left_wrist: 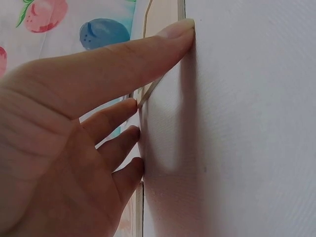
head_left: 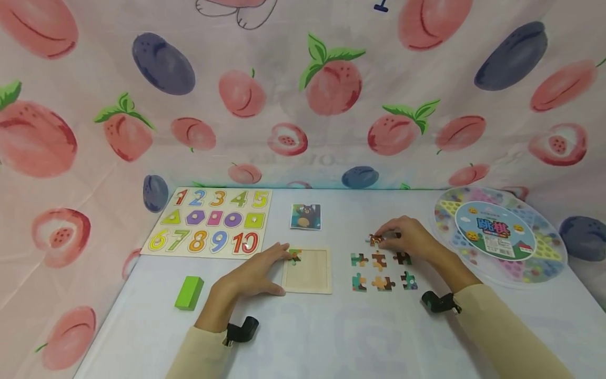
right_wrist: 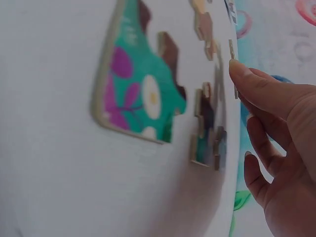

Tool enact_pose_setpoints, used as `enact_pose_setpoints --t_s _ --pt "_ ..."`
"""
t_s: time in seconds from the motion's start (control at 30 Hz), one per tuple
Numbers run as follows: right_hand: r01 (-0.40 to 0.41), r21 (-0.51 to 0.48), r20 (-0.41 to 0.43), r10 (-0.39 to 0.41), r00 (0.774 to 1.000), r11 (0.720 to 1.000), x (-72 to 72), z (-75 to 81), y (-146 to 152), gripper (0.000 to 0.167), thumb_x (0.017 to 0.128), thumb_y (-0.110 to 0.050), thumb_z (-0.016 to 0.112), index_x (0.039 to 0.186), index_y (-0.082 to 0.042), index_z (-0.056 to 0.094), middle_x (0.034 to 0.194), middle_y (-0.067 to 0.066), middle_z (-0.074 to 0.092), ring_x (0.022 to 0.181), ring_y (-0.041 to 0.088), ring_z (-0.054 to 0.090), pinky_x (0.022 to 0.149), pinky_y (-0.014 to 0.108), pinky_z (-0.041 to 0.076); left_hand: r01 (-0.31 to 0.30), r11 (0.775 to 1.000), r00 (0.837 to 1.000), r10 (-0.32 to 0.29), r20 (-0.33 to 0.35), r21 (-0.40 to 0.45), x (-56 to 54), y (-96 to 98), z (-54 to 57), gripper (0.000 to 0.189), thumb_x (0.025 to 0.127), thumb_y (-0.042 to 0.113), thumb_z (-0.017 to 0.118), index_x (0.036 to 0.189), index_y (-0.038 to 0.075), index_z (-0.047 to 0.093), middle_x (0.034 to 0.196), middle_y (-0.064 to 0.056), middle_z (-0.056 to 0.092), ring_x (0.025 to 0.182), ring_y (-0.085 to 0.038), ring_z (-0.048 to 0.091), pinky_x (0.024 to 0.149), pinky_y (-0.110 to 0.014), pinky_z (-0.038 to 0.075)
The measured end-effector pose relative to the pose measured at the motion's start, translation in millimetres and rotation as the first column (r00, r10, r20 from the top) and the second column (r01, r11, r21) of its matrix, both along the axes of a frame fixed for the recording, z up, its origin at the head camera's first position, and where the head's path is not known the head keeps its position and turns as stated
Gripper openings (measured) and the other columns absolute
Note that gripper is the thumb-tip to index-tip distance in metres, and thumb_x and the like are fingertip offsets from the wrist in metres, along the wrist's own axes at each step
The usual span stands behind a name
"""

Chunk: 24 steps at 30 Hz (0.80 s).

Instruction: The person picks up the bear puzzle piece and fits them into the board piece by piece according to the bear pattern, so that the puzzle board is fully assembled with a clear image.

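My left hand (head_left: 251, 275) lies along the left side of a shallow wooden puzzle tray (head_left: 307, 290). Its thumb touches the tray's near left corner, and its forefinger reaches over the far left corner. A green puzzle piece (head_left: 294, 256) sits in that far corner of the tray, partly under the fingertips. Over to the right, my right hand (head_left: 408, 239) pinches a brown jigsaw piece (head_left: 375, 240) between thumb and fingers; in the right wrist view this piece (right_wrist: 232, 52) appears edge-on. Loose jigsaw pieces, such as a flowered corner piece (right_wrist: 133, 94), lie in rows below this hand.
A bear picture card (head_left: 305, 217) lies behind the tray. At the back left is a number board (head_left: 208, 223), with a green block (head_left: 189, 292) in front of it. A round Chinese checkers board (head_left: 499, 234) lies at the right. Patterned cloth (head_left: 331, 158) hangs behind the table.
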State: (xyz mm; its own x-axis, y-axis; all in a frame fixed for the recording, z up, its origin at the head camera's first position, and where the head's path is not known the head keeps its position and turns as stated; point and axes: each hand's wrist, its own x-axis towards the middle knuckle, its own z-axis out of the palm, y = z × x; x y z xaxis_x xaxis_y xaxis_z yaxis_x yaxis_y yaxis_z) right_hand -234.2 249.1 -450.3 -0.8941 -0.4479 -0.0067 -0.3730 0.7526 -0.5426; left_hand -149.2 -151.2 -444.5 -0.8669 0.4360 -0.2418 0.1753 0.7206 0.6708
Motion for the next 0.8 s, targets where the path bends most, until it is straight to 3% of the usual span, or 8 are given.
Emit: enact_pose_setpoints --t_s 0.13,0.23,0.47,0.6,0.7,0.8 --pt "0.021 -0.031 0.013 -0.020 1.000 0.999 -0.2 6.9 -2 0.023 0.089 -0.016 0.078 0.112 -0.014 0.078 0.119 0.012 0.075 0.120 0.037 0.063 0.102 0.060 0.052 0.010 1.000 1.000 -0.010 -0.005 -0.006 -1.0 -1.2 0.1 0.072 0.077 0.010 0.087 0.142 0.018 0.059 0.169 0.000 0.033 0.162 -0.026 0.019 0.131 -0.053 0.023" --pt "0.017 -0.059 -0.007 -0.017 1.000 0.998 0.0 9.4 -4 0.023 0.090 -0.013 0.076 0.113 -0.011 0.076 0.117 0.012 0.075 0.117 0.036 0.066 0.100 0.057 0.056 0.011 1.000 1.000 -0.011 -0.004 -0.001 -0.7 -1.9 0.2 0.072 0.077 0.009 0.087 0.142 0.018 0.059 0.168 -0.001 0.034 0.162 -0.027 0.019 0.130 -0.054 0.023" --pt "-0.019 -0.132 -0.063 0.011 0.998 0.991 -0.8 13.4 -6 0.022 0.090 -0.008 0.076 0.112 -0.008 0.077 0.114 0.011 0.075 0.103 0.029 0.073 0.085 0.025 0.061 0.003 1.000 1.000 -0.003 0.003 -0.002 0.0 -2.0 -0.8 0.072 0.077 0.010 0.087 0.143 0.020 0.059 0.169 0.001 0.034 0.162 -0.026 0.019 0.130 -0.054 0.024" --pt "-0.016 -0.175 -0.032 0.010 0.999 0.984 0.6 14.2 -10 0.023 0.089 -0.008 0.076 0.112 -0.007 0.078 0.122 0.014 0.072 0.112 0.032 0.069 0.083 0.012 0.056 -0.008 1.000 1.000 0.008 0.011 -0.004 0.1 -1.4 -1.2 0.073 0.077 0.011 0.088 0.143 0.021 0.059 0.169 0.002 0.033 0.162 -0.025 0.019 0.130 -0.053 0.024" --pt "-0.001 -0.175 0.014 0.003 1.000 0.985 3.3 13.3 -15 0.025 0.090 -0.013 0.076 0.114 -0.009 0.078 0.127 0.013 0.071 0.119 0.032 0.067 0.087 0.015 0.057 -0.009 1.000 1.000 0.009 0.012 -0.002 -0.2 -0.6 -1.6 0.073 0.077 0.011 0.088 0.143 0.021 0.059 0.169 0.002 0.033 0.162 -0.025 0.020 0.130 -0.052 0.024" --pt "0.004 -0.173 0.045 0.004 0.999 0.985 6.7 12.3 -22 0.027 0.091 -0.018 0.077 0.116 -0.011 0.078 0.128 0.012 0.072 0.120 0.032 0.068 0.095 0.032 0.061 -0.003 1.000 1.000 0.003 0.003 0.007 -0.7 0.2 -1.7 0.072 0.076 0.010 0.088 0.141 0.019 0.060 0.169 -0.001 0.033 0.161 -0.027 0.021 0.130 -0.052 0.024"
